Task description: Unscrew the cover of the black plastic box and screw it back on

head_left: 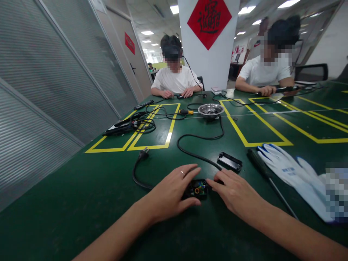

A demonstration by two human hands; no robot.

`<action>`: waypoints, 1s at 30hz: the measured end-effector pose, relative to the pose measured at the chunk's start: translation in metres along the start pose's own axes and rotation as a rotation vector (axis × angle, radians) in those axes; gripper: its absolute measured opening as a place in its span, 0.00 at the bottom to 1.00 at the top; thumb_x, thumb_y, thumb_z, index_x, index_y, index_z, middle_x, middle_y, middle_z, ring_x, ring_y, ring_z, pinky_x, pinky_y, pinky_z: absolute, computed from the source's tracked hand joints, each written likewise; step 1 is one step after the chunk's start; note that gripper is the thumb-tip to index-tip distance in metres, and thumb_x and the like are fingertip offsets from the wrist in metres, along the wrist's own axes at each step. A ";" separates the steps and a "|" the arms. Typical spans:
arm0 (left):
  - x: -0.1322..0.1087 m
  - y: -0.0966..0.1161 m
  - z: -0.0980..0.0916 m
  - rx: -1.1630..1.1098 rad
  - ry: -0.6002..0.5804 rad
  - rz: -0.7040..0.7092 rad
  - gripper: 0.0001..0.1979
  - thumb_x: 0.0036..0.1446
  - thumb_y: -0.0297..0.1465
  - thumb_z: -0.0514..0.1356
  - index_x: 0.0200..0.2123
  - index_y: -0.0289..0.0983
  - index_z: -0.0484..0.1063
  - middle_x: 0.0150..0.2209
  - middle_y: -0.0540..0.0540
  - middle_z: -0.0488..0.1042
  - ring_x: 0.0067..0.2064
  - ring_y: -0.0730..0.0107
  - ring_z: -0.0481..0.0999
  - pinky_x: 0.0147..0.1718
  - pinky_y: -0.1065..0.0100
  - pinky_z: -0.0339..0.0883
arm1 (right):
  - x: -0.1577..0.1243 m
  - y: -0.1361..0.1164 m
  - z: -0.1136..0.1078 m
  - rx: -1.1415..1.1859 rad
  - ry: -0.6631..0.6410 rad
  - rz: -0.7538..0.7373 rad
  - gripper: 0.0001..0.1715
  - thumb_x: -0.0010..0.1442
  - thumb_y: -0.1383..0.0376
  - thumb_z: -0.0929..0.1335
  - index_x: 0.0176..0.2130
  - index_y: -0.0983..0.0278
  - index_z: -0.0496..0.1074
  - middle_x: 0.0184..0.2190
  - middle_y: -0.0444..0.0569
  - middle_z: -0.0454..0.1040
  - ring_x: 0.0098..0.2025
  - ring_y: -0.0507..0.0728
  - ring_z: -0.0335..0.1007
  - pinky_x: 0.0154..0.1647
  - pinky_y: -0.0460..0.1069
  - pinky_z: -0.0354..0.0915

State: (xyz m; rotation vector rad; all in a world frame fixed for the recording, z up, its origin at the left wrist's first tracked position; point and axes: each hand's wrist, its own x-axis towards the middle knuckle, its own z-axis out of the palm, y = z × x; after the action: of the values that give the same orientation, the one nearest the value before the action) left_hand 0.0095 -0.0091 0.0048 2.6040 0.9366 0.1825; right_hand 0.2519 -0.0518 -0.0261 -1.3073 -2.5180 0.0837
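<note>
On the near part of the green tabletop (89, 217), well in from its left edge: a black adapter housing (206, 195), open side up, between the two hands; its long axis runs left to right, roughly along the tabletop's far edge; the left hand (171, 192) overlaps its left end, the right hand (233, 188) is at its right end.

Left hand curved, fingers beyond the housing, thumb on the near side, tips apart; firmness of grip cannot be told; right hand half curled, index fingertip at the housing's end; whether it pinches anything, cannot tell.

Housing small, dark, shallow-walled; a circuit board inside, with an orange-copper ring coil (197, 190) and bluish parts; left end hidden by fingers.

Beyond the right hand, a black cover half (230, 161); toward the right edge, a long-shafted screwdriver (258, 163) beside white gloves (288, 170).
</note>
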 end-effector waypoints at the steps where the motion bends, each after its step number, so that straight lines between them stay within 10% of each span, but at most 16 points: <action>1: 0.002 0.002 0.007 0.053 -0.019 0.048 0.35 0.62 0.43 0.57 0.66 0.42 0.45 0.67 0.43 0.51 0.66 0.53 0.51 0.64 0.51 0.46 | 0.000 0.004 -0.003 -0.004 0.013 0.014 0.20 0.64 0.67 0.59 0.52 0.58 0.69 0.42 0.50 0.71 0.45 0.56 0.65 0.48 0.56 0.66; 11: 0.004 -0.006 0.016 0.240 -0.007 0.013 0.32 0.66 0.41 0.52 0.67 0.42 0.41 0.68 0.45 0.49 0.67 0.55 0.51 0.63 0.52 0.51 | -0.012 0.063 -0.007 -0.026 0.138 0.400 0.28 0.60 0.59 0.63 0.57 0.67 0.65 0.50 0.59 0.70 0.50 0.65 0.67 0.51 0.63 0.66; 30: 0.004 0.015 0.013 -0.376 0.337 -0.108 0.20 0.63 0.35 0.57 0.58 0.44 0.62 0.60 0.46 0.63 0.61 0.58 0.62 0.60 0.55 0.58 | -0.006 0.015 -0.038 0.618 0.326 0.551 0.28 0.58 0.57 0.66 0.57 0.56 0.59 0.52 0.48 0.71 0.51 0.53 0.70 0.54 0.53 0.69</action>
State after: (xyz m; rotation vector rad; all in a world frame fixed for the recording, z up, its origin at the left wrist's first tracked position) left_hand 0.0251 -0.0212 -0.0013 2.2066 1.0335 0.7132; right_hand 0.2785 -0.0512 0.0062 -1.5258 -1.6112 0.6489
